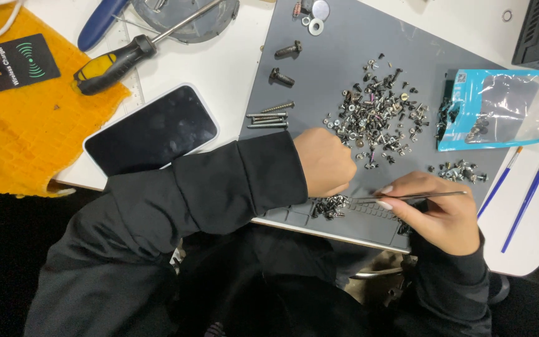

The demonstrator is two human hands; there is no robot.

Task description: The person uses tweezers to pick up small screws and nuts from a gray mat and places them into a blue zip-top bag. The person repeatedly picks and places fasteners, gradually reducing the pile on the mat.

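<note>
On the grey rubber work mat (319, 81), near its front edge, my right hand (435, 215) pinches slim steel tweezers (407, 196) between thumb and forefinger, closed firmly on the shaft. Long axis runs nearly level, left to right; the end toward my left hand sits by the small sorted heap of dark screws (330, 206), presumably to pick singles from it. Whether the tips hold a screw: cannot tell. My left hand (324, 161) is curled into a loose fist just above that heap; contents hidden. Large mixed pile of tiny screws (375, 115) lies farther back, a black smartphone (152, 130) off-mat, left.
</note>
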